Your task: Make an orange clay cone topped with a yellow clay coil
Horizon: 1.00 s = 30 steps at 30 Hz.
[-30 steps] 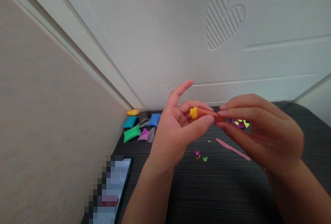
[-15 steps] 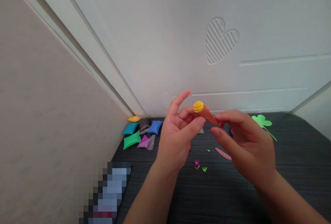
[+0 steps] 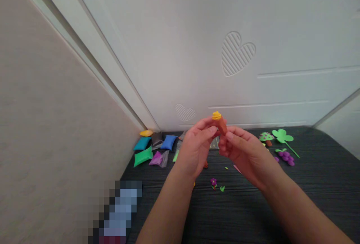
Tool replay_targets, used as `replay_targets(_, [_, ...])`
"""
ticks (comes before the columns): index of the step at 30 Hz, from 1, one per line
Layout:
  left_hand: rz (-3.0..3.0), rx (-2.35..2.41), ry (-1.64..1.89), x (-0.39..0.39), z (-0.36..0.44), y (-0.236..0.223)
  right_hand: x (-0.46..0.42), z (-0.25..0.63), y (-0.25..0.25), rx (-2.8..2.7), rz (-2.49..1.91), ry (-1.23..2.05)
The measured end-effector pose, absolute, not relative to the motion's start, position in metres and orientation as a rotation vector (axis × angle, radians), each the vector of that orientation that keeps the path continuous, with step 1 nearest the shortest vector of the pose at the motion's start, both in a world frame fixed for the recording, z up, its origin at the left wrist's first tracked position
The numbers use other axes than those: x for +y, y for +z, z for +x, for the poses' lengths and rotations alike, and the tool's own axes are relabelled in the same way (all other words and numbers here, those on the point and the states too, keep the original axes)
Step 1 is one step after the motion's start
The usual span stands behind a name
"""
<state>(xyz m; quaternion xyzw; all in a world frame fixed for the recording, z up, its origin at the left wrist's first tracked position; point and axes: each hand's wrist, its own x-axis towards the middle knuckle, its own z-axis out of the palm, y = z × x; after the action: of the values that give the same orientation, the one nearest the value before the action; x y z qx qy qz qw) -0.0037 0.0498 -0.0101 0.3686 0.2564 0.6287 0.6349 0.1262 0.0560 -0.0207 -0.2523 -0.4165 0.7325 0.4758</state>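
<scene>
Left hand (image 3: 195,142) pinches orange cone (image 3: 222,125) below yellow top (image 3: 216,116), right hand (image 3: 247,155) pinches lower end; two-ended hold spares top squashing, I'd guess. Cone's tilted, up above dark table (image 3: 225,217).

Far edge: an upright panel (image 3: 168,48) stands behind the counter (image 3: 239,217); a wall (image 3: 56,116) borders the left. Back left: packets (image 3: 143,156) lie clustered before the panel, with a screen device (image 3: 122,206) nearer the person. Centre: a cone (image 3: 222,125) is raised above the counter between the left hand (image 3: 198,142), at its upper part, and the right hand (image 3: 244,146), at its lower end. Below: a flower (image 3: 213,181), a tuft (image 3: 222,189) just to its right, a scrap (image 3: 226,168) behind both. Back right: a clover (image 3: 282,136), a mushroom (image 3: 266,137) to its left, grapes (image 3: 286,157) before it.
</scene>
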Motion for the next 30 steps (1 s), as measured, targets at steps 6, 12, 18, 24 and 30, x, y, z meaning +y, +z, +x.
replay_targets(6, [0.757,0.507,1.324,0.056,-0.005,-0.018,0.054,0.121,-0.022,-0.893,-0.570,1.935])
replay_targets(12, [0.652,0.488,1.444,0.075,-0.022,-0.035,0.057,0.125,-0.024,-0.830,-0.613,1.879])
replay_targets(18, [0.531,0.470,1.460,0.085,-0.033,-0.045,0.063,0.128,-0.026,-0.811,-0.618,1.824])
replay_targets(24, [0.476,0.420,1.425,0.085,-0.028,-0.047,0.064,0.128,-0.027,-0.831,-0.638,1.796])
replay_targets(30, [0.473,0.341,1.405,0.082,-0.020,-0.048,0.065,0.127,-0.030,-0.918,-0.689,1.700])
